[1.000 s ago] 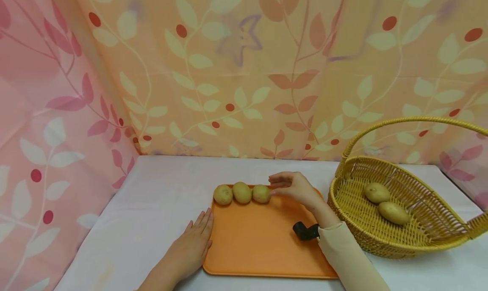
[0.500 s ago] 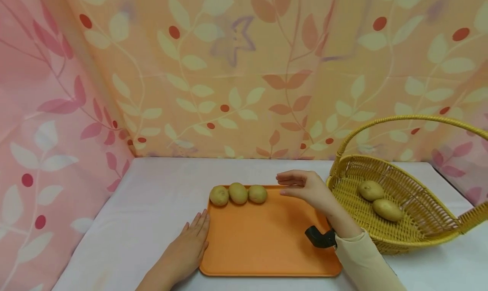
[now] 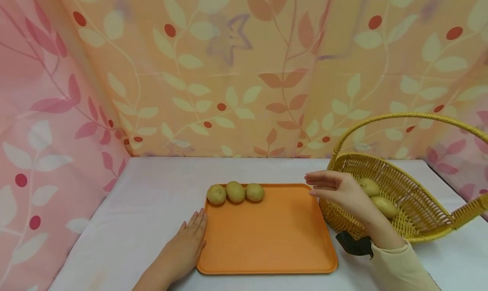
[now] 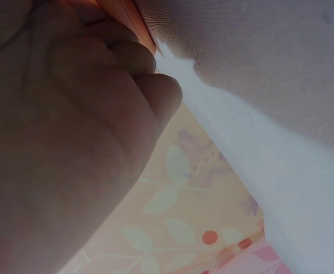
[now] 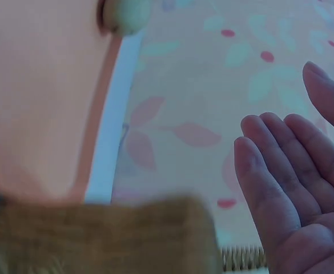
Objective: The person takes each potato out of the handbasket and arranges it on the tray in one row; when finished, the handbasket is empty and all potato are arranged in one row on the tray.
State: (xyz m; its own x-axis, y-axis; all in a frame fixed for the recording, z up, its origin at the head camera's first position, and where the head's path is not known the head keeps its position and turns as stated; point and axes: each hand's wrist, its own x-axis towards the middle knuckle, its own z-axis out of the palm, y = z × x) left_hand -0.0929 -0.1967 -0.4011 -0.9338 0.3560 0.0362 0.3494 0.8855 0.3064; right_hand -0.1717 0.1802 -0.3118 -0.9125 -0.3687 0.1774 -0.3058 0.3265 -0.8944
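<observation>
Three potatoes [image 3: 235, 192] sit side by side along the far left edge of an orange tray [image 3: 267, 236]. My left hand [image 3: 182, 248] rests at the tray's left edge, fingers straight and touching the rim. Over the near left side of a wicker basket [image 3: 431, 198], my right hand [image 3: 345, 193] hovers with nothing in it, fingers extended and thumb apart. Two more potatoes [image 3: 385, 207] lie inside the basket, partly hidden behind that hand. In the right wrist view, the right hand [image 5: 298, 182] has an empty palm, and one potato [image 5: 127, 14] shows on the tray.
A tall arched handle [image 3: 408, 115] spans the basket. White cloth [image 3: 160, 198] covers the table. Leaf-patterned curtains [image 3: 213, 92] hang behind and at the left. The black wrist camera [image 3: 354, 243] sits under the right wrist.
My right hand has moved right, away from the third potato and across the tray to the basket's side. The left hand stays at the tray's edge. The head view has shifted slightly.
</observation>
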